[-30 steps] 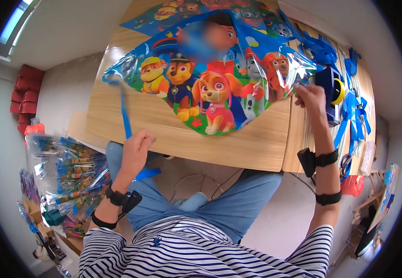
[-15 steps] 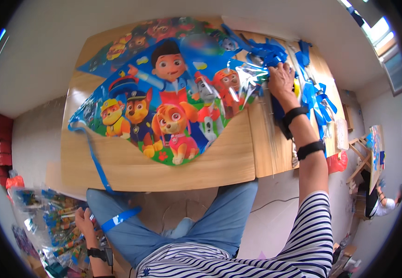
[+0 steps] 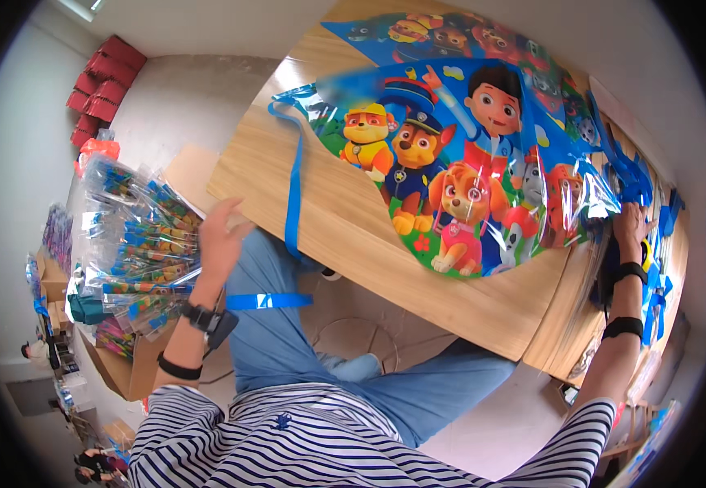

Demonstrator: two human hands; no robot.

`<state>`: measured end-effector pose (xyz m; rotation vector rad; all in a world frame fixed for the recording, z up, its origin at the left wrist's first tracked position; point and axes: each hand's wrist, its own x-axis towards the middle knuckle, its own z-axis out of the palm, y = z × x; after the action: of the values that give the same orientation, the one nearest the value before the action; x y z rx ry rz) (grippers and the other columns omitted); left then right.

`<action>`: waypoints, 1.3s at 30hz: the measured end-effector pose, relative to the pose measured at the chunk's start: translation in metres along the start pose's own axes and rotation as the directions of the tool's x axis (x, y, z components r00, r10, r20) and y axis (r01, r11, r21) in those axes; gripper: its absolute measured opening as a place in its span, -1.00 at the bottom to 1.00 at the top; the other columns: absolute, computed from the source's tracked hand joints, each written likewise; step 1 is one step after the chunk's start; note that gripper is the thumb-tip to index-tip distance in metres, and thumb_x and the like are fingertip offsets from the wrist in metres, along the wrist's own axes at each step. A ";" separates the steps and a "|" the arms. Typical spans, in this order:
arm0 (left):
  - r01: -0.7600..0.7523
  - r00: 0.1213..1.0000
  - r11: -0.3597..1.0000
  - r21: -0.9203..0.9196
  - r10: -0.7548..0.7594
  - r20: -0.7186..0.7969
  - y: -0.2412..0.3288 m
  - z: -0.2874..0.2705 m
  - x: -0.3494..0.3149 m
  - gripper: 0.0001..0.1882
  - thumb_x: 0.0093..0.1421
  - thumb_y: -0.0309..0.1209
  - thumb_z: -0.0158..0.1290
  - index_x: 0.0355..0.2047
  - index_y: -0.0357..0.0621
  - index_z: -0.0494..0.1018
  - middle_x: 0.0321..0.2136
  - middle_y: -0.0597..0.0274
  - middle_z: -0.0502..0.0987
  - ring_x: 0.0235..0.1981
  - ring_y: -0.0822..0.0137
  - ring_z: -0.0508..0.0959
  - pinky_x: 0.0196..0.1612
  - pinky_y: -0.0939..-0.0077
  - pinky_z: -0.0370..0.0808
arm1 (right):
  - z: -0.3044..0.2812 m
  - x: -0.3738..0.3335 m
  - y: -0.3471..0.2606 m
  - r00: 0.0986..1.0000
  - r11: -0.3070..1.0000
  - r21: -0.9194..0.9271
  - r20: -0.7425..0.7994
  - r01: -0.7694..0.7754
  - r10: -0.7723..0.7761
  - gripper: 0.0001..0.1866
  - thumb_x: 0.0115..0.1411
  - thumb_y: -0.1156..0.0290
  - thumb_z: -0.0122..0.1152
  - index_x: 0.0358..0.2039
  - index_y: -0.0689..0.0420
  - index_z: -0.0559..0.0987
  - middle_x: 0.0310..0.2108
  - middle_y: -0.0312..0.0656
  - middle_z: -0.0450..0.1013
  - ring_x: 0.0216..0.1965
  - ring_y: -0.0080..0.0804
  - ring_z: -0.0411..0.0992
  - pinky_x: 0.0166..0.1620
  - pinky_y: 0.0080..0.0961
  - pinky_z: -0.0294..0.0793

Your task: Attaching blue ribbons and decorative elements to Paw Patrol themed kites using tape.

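A large plastic kite (image 3: 465,207) printed with cartoon dogs and a child lies spread on the wooden table (image 3: 345,224). From its left corner a blue tail ribbon (image 3: 294,191) runs over the front edge, and a blue strip (image 3: 270,302) rests across my left thigh. My right hand (image 3: 632,229) is at the kite's right corner, its fingers closed on bunched blue ribbon (image 3: 634,179); the fingertips are partly hidden. Beside the table's left front edge, my left hand (image 3: 221,240) is raised with fingers apart and nothing seen in it.
Several clear-wrapped kite packets (image 3: 153,256) are heaped to my left, above a cardboard box (image 3: 121,366). Red packages (image 3: 109,73) are stacked by the far-left wall. More blue ribbons (image 3: 656,305) lie along the table's right side. Other people (image 3: 96,464) show small at lower left.
The view has turned left, so the table appears shifted right. My left hand has risen from beside the packets toward the table edge. My right hand stays at the blue ribbon.
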<state>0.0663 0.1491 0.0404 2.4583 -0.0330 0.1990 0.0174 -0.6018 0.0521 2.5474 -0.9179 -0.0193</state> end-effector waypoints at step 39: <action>-0.514 0.756 0.837 0.187 0.339 0.560 0.121 0.142 0.034 -0.06 -0.14 -0.16 0.37 0.28 -0.01 0.25 0.37 0.06 0.05 0.38 -0.03 0.03 0.29 -0.32 -0.03 | -0.044 -0.276 -0.172 0.898 0.512 0.740 -0.324 0.437 -0.297 -0.52 -0.01 0.38 0.26 -0.03 0.23 0.49 0.08 0.04 0.33 0.18 0.05 0.24 0.23 0.11 0.19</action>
<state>0.1105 -0.0332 0.0116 2.7339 -0.8828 -0.2834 -0.0872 -0.2975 -0.0126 3.4788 -0.2834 0.6073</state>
